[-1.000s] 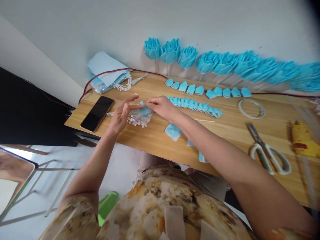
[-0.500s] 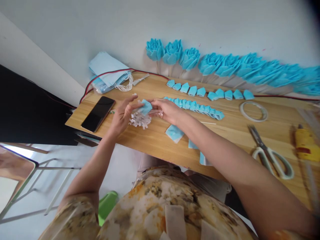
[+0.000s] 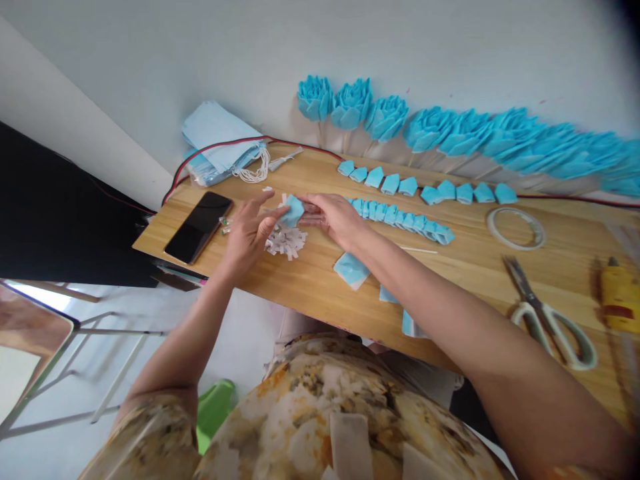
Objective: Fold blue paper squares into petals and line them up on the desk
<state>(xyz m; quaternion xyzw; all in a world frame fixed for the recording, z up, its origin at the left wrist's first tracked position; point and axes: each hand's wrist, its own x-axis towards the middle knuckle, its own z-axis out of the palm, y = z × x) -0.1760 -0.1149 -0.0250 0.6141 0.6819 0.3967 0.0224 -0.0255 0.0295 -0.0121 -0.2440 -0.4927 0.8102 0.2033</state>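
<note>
Between my hands, over the table, is a small blue folded fabric piece [image 3: 293, 211]. My left hand [image 3: 250, 225] has a fingertip against its left side, with another finger stretched out above. My right hand [image 3: 336, 219] grips its right edge with the fingertips, partly hidden behind the piece. Just below lies a pile of small white strips [image 3: 287, 244]. Right of my right hand runs a tight row of folded blue petals [image 3: 400, 219], and behind it a looser row of petals [image 3: 391, 184]. A blue-and-white square [image 3: 351, 269] lies near my right wrist.
Blue fabric roses [image 3: 351, 103] on sticks lean along the wall. A phone [image 3: 199, 228] and a stack of light-blue sheets [image 3: 220, 137] are at left. To the right lie a tape roll [image 3: 517, 229], scissors [image 3: 543, 313] and a yellow glue gun [image 3: 620, 297]. A red-black cord [image 3: 175, 179] edges the table.
The view has shifted slightly, so most things sit a little further right. My right-hand fingers have straightened somewhat at the blue piece, which stays between both hands.
</note>
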